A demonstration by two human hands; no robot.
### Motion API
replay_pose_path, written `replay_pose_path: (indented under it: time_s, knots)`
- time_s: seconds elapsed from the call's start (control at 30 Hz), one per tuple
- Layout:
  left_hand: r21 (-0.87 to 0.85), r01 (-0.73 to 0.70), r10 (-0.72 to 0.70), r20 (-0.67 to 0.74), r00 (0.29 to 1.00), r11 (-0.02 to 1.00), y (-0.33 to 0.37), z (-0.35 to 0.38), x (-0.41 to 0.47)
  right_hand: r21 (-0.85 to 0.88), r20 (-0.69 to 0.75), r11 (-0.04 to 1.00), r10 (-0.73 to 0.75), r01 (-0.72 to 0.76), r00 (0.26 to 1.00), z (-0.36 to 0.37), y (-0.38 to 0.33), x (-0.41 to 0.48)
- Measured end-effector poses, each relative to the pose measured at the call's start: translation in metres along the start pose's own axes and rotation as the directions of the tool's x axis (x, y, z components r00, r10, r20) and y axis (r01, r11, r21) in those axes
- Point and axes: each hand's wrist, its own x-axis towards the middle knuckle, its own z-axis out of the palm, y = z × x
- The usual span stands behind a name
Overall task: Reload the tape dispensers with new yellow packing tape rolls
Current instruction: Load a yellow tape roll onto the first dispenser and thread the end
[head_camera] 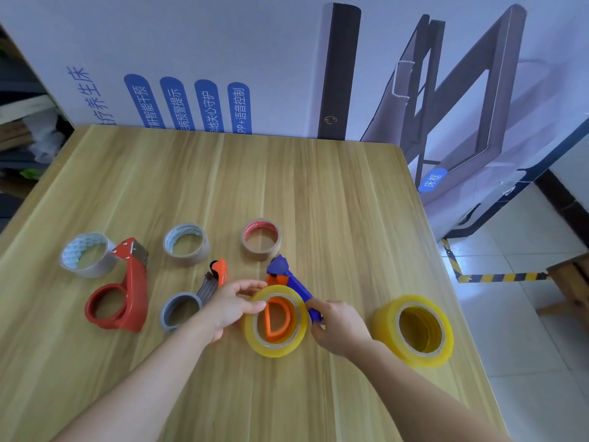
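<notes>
Yellow tape roll (pixel 277 347) sits between both hands, ringed over the orange hub (pixel 269 320) of the blue dispenser (pixel 288 275). Left hand (pixel 232 306) pinches the roll's upper-left rim with thumb and forefinger. Right hand (pixel 339 327) grips the dispenser's handle, touching the roll's right edge. Spare yellow roll (pixel 414 358) lies just right of the right hand (looks stacked, can't confirm). Grey dispenser (pixel 208 287) is partly under the left hand, red dispenser (pixel 134 288) well left of it. All on the wooden table (pixel 287 186).

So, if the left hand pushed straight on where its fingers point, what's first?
The left hand pinches the translucent yellow tape roll seated on the blue plastic dispenser; that roll comes first.
</notes>
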Motion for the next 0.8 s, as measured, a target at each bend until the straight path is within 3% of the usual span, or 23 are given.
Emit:
replay_pose_path:
  time_s: [0.27, 0.43, 0.5, 0.57, 0.63, 0.8]
  knots:
    - [0.207, 0.034, 0.014, -0.227, 0.974, 0.978, -0.018, 0.011, 0.013, -0.103, -0.052, 0.995, -0.018, 0.013, 0.998, 0.004, -0.003, -0.004]
    - [0.407, 0.043, 0.063, -0.243, 0.968, 0.913, -0.021, 0.012, 0.015, -0.213, -0.171, 0.963, -0.206, 0.168, 0.963, 0.0, -0.017, -0.003]
    - [0.416, 0.052, 0.059, -0.248, 0.967, 0.908, -0.022, 0.011, 0.014, -0.273, -0.126, 0.907, -0.365, 0.321, 0.923, 0.002, -0.027, -0.002]
    - [0.392, 0.048, 0.056, -0.25, 0.967, 0.919, -0.024, 0.01, 0.012, -0.308, -0.001, 0.858, -0.432, 0.41, 0.902, 0.007, -0.036, 0.001]
    - [0.374, 0.04, 0.06, -0.252, 0.966, 0.927, -0.026, 0.009, 0.009, -0.361, 0.08, 0.832, -0.423, 0.421, 0.903, 0.014, -0.043, 0.004]
    - [0.299, 0.036, 0.037, -0.235, 0.971, 0.954, -0.029, 0.009, 0.006, -0.433, 0.106, 0.813, -0.382, 0.389, 0.918, 0.022, -0.055, 0.011]
